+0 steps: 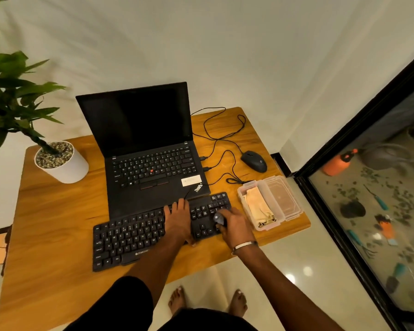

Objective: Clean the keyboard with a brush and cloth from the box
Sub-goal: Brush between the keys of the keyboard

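Note:
A black keyboard (132, 237) lies slanted on the wooden table (58, 223) in front of a laptop. My left hand (178, 218) rests flat on the keyboard's middle right, fingers spread. My right hand (236, 225) is closed around a small dark brush (219, 219), held over the number pad at the keyboard's right end. To the right stands a clear plastic box (243, 189) with a beige cloth (258, 206) lying inside. Its lid (283, 197) lies beside it.
An open black laptop (148, 149) sits behind the keyboard. A wired black mouse (253, 161) and looping cables lie at the back right. A potted plant in a white pot (65, 163) stands at the left. Glass door on the right.

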